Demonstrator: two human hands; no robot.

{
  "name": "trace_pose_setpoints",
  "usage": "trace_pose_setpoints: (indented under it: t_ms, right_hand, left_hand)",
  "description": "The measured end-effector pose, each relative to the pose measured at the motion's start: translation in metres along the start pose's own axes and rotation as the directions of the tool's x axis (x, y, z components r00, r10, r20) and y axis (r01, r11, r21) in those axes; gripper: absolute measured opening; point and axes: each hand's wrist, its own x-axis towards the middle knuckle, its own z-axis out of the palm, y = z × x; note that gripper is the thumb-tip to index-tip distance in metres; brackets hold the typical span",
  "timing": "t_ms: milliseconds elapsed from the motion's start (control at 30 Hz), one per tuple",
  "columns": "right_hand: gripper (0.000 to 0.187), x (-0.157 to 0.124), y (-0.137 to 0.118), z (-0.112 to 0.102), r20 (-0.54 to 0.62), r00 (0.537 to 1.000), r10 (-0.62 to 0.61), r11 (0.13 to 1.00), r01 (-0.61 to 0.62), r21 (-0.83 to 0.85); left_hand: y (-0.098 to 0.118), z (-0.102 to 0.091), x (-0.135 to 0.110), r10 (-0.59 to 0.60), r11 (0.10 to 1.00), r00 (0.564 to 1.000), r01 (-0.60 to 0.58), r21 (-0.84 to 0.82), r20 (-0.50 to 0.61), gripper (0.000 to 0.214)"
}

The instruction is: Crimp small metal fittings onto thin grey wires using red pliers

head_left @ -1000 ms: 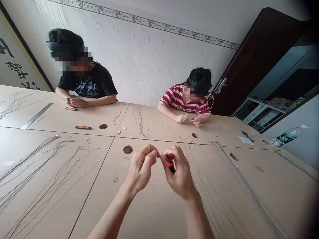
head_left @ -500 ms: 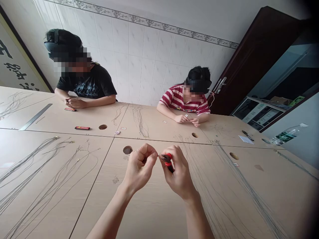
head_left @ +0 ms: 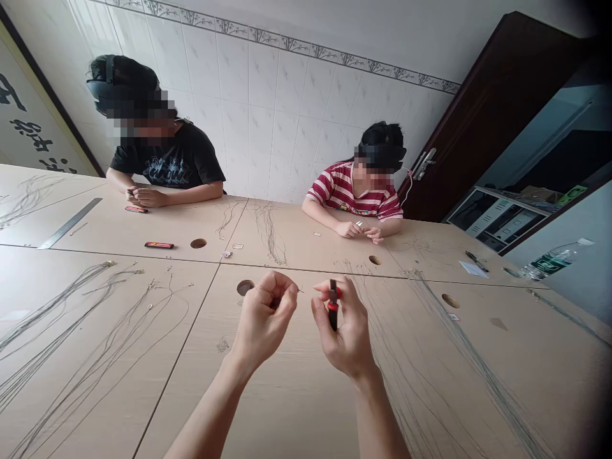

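Note:
My left hand is closed in a pinch above the table, and a short thin cord end pokes out past its thumb and forefinger. To its right, my right hand holds small pliers with red and black handles, the dark jaws pointing up and away. A small gap separates the pliers from the cord end. Whatever lies inside the left fist is hidden by the fingers. Below both hands is the bare wood-coloured table.
Bundles of thin grey cords lie at left, with another bundle at right. Across the table sit one person in black and one in stripes. A steel ruler, a red-black marker-like object and a water bottle are also there.
My right hand has drawn slightly right, away from the left. The pliers have turned from pointing left at the pinched fingers to pointing upward, and the cord end now shows.

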Motion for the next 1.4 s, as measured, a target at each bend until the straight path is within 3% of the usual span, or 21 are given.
trace_pose_setpoints:
  t_ms: [100,333,467,967,1267,1400]
  right_hand:
    - [0.015,0.0,0.0,0.0,-0.03,0.996,0.087,0.995,-0.088,-0.039]
    - [0.023,-0.004,-0.007,0.009,0.158,0.951,0.267,0.961,-0.251,-0.112]
    - [0.022,-0.005,-0.012,0.014,0.191,0.933,0.306,0.95,-0.288,-0.118]
    - [0.016,-0.002,-0.011,0.017,0.192,0.926,0.324,0.946,-0.311,-0.093]
    - [0.016,-0.003,-0.01,0.019,0.242,0.892,0.381,0.924,-0.374,-0.078]
    - [0.017,-0.004,-0.009,0.02,0.219,0.902,0.372,0.927,-0.371,-0.05]
  left_hand:
    - [-0.001,-0.001,0.002,0.051,0.997,0.995,-0.046,0.055,-0.08,0.017]
    - [-0.009,-0.001,0.004,0.249,0.942,0.951,-0.194,0.274,-0.184,0.016]
    - [-0.012,0.002,0.002,0.302,0.897,0.933,-0.209,0.389,-0.196,0.015]
    - [-0.018,0.008,-0.001,0.308,0.842,0.946,-0.221,0.492,-0.1,0.009]
    - [-0.018,0.009,-0.002,0.296,0.838,0.952,-0.217,0.501,-0.081,0.009]
    - [-0.018,0.009,-0.002,0.291,0.841,0.954,-0.218,0.496,-0.075,0.008]
